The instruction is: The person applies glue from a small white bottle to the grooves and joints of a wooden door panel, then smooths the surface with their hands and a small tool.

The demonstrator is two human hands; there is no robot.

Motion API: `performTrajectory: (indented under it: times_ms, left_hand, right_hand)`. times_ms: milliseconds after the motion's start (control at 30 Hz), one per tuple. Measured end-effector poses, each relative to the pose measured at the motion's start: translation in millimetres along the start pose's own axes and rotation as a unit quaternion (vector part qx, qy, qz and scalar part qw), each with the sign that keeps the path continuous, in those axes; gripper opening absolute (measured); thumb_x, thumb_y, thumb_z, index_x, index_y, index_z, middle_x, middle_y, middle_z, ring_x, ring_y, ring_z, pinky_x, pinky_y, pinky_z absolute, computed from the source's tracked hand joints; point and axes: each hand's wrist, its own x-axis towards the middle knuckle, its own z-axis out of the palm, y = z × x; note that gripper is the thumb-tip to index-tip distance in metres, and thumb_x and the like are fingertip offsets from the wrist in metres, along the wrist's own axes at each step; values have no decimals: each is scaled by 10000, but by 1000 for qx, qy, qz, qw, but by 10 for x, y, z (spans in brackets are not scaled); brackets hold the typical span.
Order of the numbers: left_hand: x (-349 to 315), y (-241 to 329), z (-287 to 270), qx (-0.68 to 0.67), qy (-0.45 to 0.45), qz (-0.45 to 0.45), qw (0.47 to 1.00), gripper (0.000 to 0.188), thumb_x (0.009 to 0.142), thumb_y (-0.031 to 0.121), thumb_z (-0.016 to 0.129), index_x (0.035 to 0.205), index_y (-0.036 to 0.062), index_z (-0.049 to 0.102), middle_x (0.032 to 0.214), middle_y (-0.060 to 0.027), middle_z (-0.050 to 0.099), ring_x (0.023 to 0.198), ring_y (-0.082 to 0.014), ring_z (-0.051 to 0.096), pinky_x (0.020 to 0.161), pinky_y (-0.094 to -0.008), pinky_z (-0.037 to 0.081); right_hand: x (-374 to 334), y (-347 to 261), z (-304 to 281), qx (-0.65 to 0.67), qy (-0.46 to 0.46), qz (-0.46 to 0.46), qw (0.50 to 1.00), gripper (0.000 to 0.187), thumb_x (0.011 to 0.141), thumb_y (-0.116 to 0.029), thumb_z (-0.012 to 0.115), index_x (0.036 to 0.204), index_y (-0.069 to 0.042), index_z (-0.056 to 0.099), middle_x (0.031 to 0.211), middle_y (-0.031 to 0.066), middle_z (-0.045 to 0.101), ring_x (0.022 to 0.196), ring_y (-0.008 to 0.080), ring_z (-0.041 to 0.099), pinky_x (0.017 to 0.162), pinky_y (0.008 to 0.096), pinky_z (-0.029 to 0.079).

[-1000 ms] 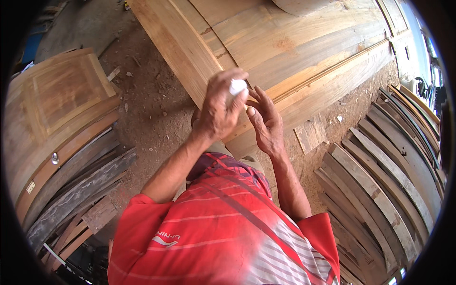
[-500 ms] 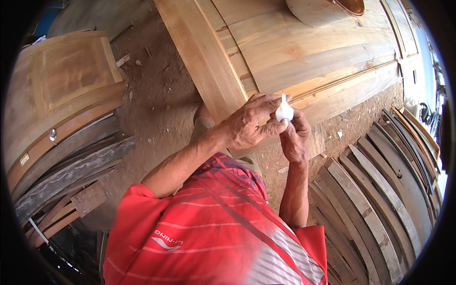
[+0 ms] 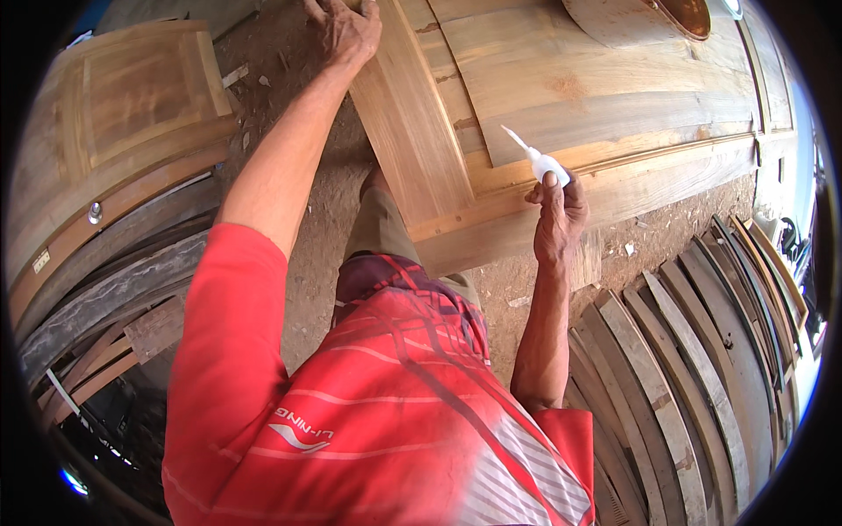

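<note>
My right hand (image 3: 560, 215) grips a small white squeeze bottle (image 3: 549, 170) between thumb and fingers. Its long thin nozzle points up and to the left, over the wooden door panel (image 3: 605, 114). My left hand (image 3: 346, 35) reaches far forward to the upper edge of the view, at the outer edge of the door's wide board (image 3: 412, 123). Its fingers look spread and hold nothing that I can see; some fingertips are cut off by the frame. Whether that hand presses on the board, I cannot tell.
A rusty-rimmed container (image 3: 631, 22) stands on the panel at the top right. Another wooden door (image 3: 132, 96) lies on the left above stacked boards (image 3: 132, 280). More planks (image 3: 693, 351) fill the lower right. Dusty ground (image 3: 289, 210) lies between, with scraps on it.
My hands were together at the white bottle. My left hand has let go and moved forward and left to the board's edge. My right hand keeps the bottle, whose long nozzle now shows.
</note>
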Motion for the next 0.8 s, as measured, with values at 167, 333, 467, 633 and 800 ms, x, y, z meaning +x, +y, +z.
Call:
performTrajectory:
  times_ms: [167, 333, 467, 633, 800]
  left_hand:
    - [-85, 131, 45, -21, -26, -28, 999, 841, 963, 495, 545, 1574, -2, 251, 1640, -299, 102, 1430, -533, 330, 1135, -563, 380]
    - [-93, 194, 90, 47, 43, -31, 997, 721, 987, 404, 565, 1561, 26, 347, 1618, -262, 274, 1395, -488, 412, 1140, -533, 399]
    - [-76, 172, 82, 44, 46, -31, 998, 722, 980, 412, 575, 1546, 16, 364, 1615, -259, 270, 1402, -492, 399, 1135, -541, 401]
    - [-74, 173, 94, 63, 41, -34, 997, 732, 976, 428, 574, 1548, 22, 365, 1615, -252, 273, 1400, -486, 403, 1129, -543, 401]
    - [-77, 187, 76, 69, 33, -34, 996, 734, 972, 429, 578, 1546, 24, 368, 1620, -246, 264, 1392, -482, 412, 1126, -546, 396]
  right_hand:
    - [101, 102, 61, -59, 32, -5, 998, 295, 1025, -272, 679, 1118, 8, 680, 820, -15, 620, 731, 65, 533, 673, 231, 434]
    - [174, 153, 177, -49, 40, -18, 998, 271, 1019, -268, 686, 1078, -3, 680, 815, -21, 623, 709, 42, 518, 628, 209, 405]
    - [191, 145, 230, -59, 41, -24, 997, 256, 1015, -257, 692, 1060, -5, 682, 786, -27, 618, 680, 37, 515, 599, 212, 402]
    - [182, 180, 239, -104, 47, -36, 993, 271, 1013, -264, 696, 1052, 4, 683, 770, -29, 619, 662, 33, 510, 587, 213, 400]
    - [163, 166, 288, -100, 59, -19, 993, 270, 1015, -263, 694, 1052, 4, 690, 787, -17, 633, 693, 42, 523, 617, 222, 420]
